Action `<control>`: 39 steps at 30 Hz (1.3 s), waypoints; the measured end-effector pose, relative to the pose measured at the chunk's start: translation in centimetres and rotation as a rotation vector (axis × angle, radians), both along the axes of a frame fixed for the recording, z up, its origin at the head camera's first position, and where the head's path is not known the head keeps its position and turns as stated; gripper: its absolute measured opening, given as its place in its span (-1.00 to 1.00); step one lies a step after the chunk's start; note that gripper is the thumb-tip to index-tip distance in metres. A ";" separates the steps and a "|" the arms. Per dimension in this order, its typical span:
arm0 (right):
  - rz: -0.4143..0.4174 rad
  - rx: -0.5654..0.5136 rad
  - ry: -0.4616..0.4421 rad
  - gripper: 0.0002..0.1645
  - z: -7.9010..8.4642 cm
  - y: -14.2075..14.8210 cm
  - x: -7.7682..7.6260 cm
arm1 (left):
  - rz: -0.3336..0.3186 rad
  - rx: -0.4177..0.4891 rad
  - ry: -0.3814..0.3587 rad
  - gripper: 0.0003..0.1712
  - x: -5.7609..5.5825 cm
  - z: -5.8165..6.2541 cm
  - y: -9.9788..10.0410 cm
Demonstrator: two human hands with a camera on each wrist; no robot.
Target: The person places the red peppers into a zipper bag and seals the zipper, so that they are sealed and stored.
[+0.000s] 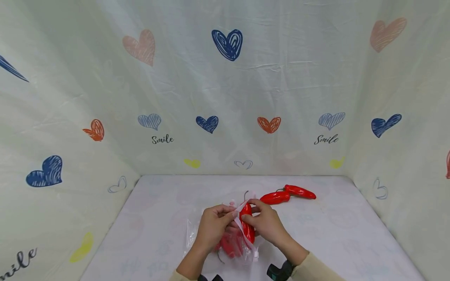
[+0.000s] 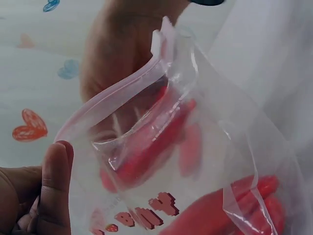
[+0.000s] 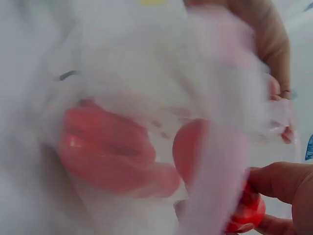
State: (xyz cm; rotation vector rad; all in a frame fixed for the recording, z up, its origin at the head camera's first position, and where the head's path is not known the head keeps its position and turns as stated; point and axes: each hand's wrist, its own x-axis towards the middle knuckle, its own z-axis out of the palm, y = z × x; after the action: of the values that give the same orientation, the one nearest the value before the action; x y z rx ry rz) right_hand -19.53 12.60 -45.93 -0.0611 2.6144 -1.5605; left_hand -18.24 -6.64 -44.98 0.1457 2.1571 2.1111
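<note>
A clear plastic zip bag (image 1: 189,234) with a pinkish zip strip stands in front of me on the table. My left hand (image 1: 215,226) pinches the bag's rim, with its thumb (image 2: 56,183) against the strip in the left wrist view. Between the thumb and fingers of my right hand (image 1: 268,223) is a red chili pepper (image 1: 247,226), its stem pointing up and away. This pepper lies at the bag's mouth, partly behind the zip strip (image 3: 225,127) in the blurred right wrist view. Several red peppers (image 1: 230,246) show through the bag's lower part.
Two more red peppers, one nearer (image 1: 275,198) and one farther right (image 1: 300,191), lie on the white table (image 1: 334,230) beyond my right hand. A pale curtain (image 1: 246,89) printed with hearts encloses the table's back and sides.
</note>
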 end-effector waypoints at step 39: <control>0.066 0.107 0.119 -0.43 0.0 0.7 0.2 | 0.043 0.057 -0.016 -0.70 -0.7 0.2 -0.8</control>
State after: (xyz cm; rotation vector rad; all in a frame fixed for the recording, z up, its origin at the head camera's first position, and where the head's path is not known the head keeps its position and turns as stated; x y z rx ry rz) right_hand -19.35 13.29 -45.96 -0.2366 2.7508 -1.4351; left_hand -18.96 -7.43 -44.75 0.0881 2.1111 2.1908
